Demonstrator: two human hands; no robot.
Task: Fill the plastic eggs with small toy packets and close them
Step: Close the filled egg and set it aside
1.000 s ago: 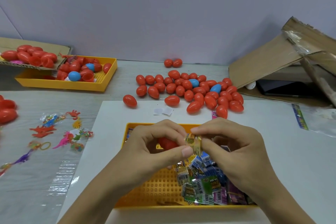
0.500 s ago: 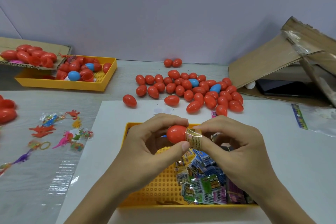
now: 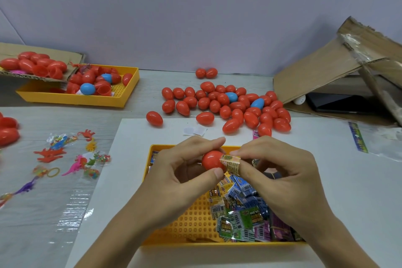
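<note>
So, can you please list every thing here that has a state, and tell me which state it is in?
left hand: grips the red egg half
red egg half: open, held above the near tray
right hand: pinches the rolled packet
rolled packet: at the half's mouth, not yet inside
pile of eggs: closed, on the table
near yellow tray: holds loose packets
far yellow tray: holds eggs and open halves

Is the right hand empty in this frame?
No, the right hand pinches a small yellow packet against the red egg held by the left hand.
</note>
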